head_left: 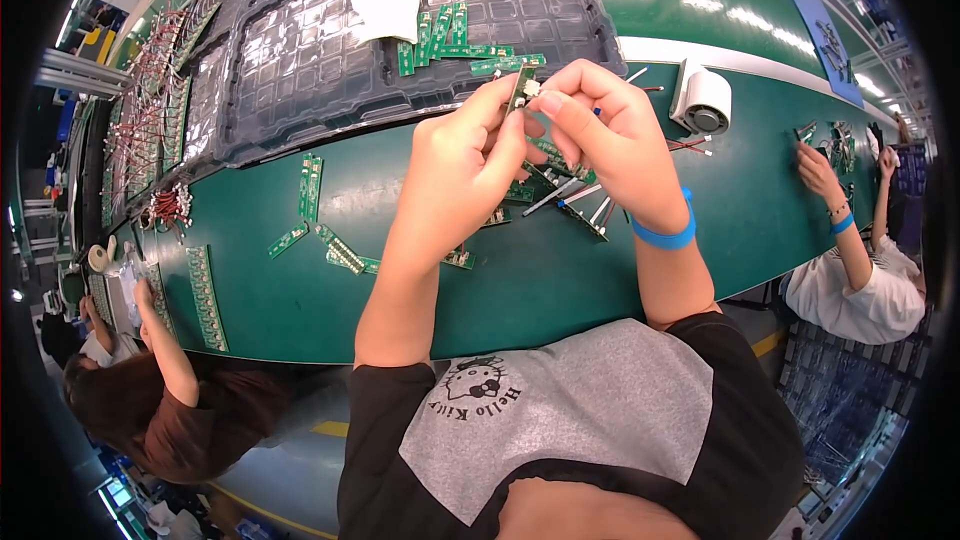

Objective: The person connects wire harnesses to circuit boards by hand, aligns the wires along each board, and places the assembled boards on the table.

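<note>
So, left hand [455,155] pinches a green circuit board [519,92], right hand [617,127] touches its white plug [532,88], maybe gripping, can't really tell; loose boards [474,51] lie beyond both hands.

We look steeply down through one wide fisheye camera worn on the head, upright and unmirrored, facing over a green tabletop [540,300]. The left hand [465,150] and right hand [610,130] are close to us, above centre; the wearer's grey-and-black shirt [580,410] fills the lower middle. Straight edges bend toward the rim, where we see one co-worker [190,430] left and a second co-worker [860,290] right, farther off.
</note>
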`<state>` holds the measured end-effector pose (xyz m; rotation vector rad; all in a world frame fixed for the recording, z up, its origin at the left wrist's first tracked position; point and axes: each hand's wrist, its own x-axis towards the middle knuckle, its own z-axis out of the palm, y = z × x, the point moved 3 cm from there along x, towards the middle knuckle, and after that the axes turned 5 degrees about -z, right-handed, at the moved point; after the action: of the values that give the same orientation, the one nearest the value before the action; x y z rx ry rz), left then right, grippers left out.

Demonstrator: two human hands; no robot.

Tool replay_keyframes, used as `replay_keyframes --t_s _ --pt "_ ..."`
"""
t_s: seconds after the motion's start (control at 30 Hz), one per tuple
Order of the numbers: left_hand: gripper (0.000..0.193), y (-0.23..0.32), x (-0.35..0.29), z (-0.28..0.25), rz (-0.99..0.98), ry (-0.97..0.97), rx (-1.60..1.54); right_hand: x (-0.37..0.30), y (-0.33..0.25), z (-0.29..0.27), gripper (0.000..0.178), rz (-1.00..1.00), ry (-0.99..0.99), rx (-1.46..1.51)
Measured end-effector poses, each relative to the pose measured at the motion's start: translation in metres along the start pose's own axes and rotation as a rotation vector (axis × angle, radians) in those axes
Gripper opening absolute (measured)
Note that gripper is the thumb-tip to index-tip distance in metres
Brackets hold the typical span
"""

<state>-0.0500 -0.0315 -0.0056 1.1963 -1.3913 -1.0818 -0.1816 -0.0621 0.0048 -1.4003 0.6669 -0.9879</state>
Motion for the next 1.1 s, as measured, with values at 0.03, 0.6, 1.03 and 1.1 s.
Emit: replay_keyframes --t_s 0.03,0.6,1.03,1.1 --pt "0.023 0.0 0.0 0.0 0.005 0.002 0.023 0.0 0.0 0.001 0.014 0.002 0.003 0.029" --pt "0.016 0.002 0.0 -0.003 -0.021 0.014 0.052 0.001 0.005 0.004 0.012 0.016 -0.03 0.111" --pt "0.021 0.005 0.0 -0.024 -0.07 0.064 -0.281 0.008 0.011 -0.014 0.02 -0.131 0.013 -0.094" --pt "0.021 0.004 0.0 -0.025 -0.057 0.065 -0.275 0.007 0.015 -0.016 0.021 -0.055 -0.088 -0.208"
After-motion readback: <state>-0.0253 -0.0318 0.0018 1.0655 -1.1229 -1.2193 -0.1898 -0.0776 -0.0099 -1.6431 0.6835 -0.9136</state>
